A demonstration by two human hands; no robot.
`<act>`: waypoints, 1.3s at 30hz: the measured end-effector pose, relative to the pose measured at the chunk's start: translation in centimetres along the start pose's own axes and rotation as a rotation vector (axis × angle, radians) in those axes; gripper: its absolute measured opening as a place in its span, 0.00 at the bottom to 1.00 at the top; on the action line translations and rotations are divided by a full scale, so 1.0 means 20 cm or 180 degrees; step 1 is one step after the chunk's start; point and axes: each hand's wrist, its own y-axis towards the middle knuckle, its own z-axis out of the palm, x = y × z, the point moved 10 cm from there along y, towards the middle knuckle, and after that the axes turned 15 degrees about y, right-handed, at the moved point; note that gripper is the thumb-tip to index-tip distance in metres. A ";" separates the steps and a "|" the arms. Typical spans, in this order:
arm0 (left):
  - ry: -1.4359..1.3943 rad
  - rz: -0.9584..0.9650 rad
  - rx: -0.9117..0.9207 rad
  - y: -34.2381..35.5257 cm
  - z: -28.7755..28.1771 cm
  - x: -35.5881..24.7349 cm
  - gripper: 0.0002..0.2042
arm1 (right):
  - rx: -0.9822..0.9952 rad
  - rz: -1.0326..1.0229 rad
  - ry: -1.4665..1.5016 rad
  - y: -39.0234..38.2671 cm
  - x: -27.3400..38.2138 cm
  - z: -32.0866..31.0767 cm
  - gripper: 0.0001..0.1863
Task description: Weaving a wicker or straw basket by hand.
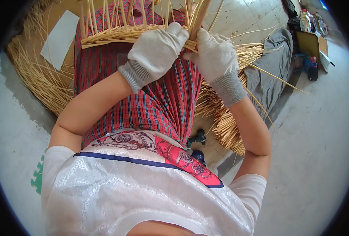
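Observation:
A partly woven wicker piece (111,33) with upright pale rods lies across the red plaid cloth over my lap (139,110). My left hand (154,53), in a white knit glove, is closed on its woven band near the right end. My right hand (215,57), gloved the same way, grips beside a bundle of upright rods (198,21) at that end, its thumb low against the weave. Some long loose rods (280,80) stick out to the right from behind my right hand. The fingertips of both hands are partly hidden in the wicker.
Loose rods (32,78) and a white sheet (59,39) lie at left. Cut rods (229,133) are piled at right beside grey cloth (273,70). A dark power tool (198,137) lies below. Assorted items (312,59) line the upper-right edge of the pale floor (308,157).

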 end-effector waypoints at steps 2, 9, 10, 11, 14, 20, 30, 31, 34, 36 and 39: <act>0.0067 -0.0002 -0.0102 -0.01 0.01 -0.02 0.14 | 0.0145 0.0063 -0.0023 -0.01 -0.03 0.04 0.23; -0.0423 -0.0111 -0.0477 0.06 -0.10 0.06 0.15 | 0.0063 -0.0113 -0.0350 -0.02 -0.06 0.06 0.21; -0.1777 -0.0669 0.0608 0.10 0.07 0.16 0.16 | 0.0029 -0.0261 -0.0313 -0.03 -0.03 0.06 0.21; -0.3096 -0.1202 0.1686 0.09 0.21 0.15 0.17 | -0.0054 -0.0314 -0.0314 -0.03 -0.01 0.04 0.22; -0.3170 -0.1407 0.2014 0.23 0.20 0.14 0.26 | -0.0169 -0.0385 -0.0296 -0.06 0.02 0.03 0.23; -0.4113 -0.2078 0.1512 0.09 0.31 0.09 0.22 | -0.0237 -0.0288 -0.0319 -0.14 0.03 0.08 0.19; -0.4180 -0.1920 0.1326 -0.03 0.26 -0.02 0.19 | -0.0509 -0.0227 -0.0441 -0.29 0.05 0.15 0.07; -0.4359 -0.1750 0.1504 -0.01 0.27 -0.04 0.20 | -0.0504 -0.0256 -0.0332 -0.28 0.05 0.15 0.06; -0.3788 -0.1374 0.2010 0.15 0.32 0.00 0.24 | -0.0597 -0.0201 -0.0330 -0.26 0.04 0.14 0.05; -0.2942 -0.1245 0.1453 0.46 0.25 0.17 0.34 | -0.0573 -0.0319 -0.0096 -0.24 0.05 0.13 0.05; -0.2519 -0.1729 0.1438 0.89 0.19 0.31 0.32 | -0.0659 -0.0368 -0.0093 -0.21 0.06 0.09 0.05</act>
